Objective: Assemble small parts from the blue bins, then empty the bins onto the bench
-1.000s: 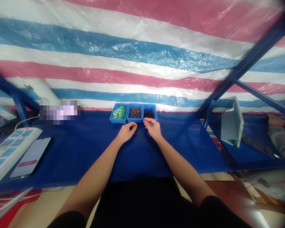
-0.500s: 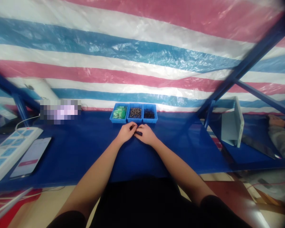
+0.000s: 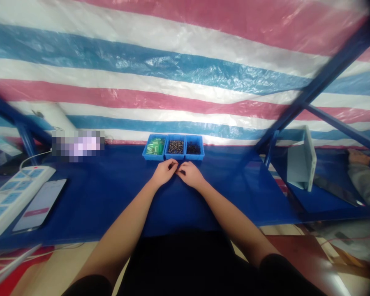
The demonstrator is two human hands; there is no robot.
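Note:
My left hand (image 3: 164, 172) and my right hand (image 3: 189, 174) meet fingertip to fingertip on the blue table (image 3: 111, 193), both pinched closed on something too small to make out. Just beyond them stand three small blue bins in a row: the left bin (image 3: 154, 147) holds green parts, the middle bin (image 3: 175, 146) holds dark speckled parts, the right bin (image 3: 194, 148) holds black parts. The hands lie in front of the middle bin.
A white power strip (image 3: 12, 195) and a phone (image 3: 40, 204) lie at the table's left. A pale blue stand (image 3: 302, 158) sits at the right, beyond a blue frame post (image 3: 269, 150). Another person's hand and sleeve (image 3: 364, 172) rest at the far right. A striped tarp hangs behind.
My right hand came back from the right bin and joined my left hand in front of the middle bin. Since half a second ago the two hands have barely shifted.

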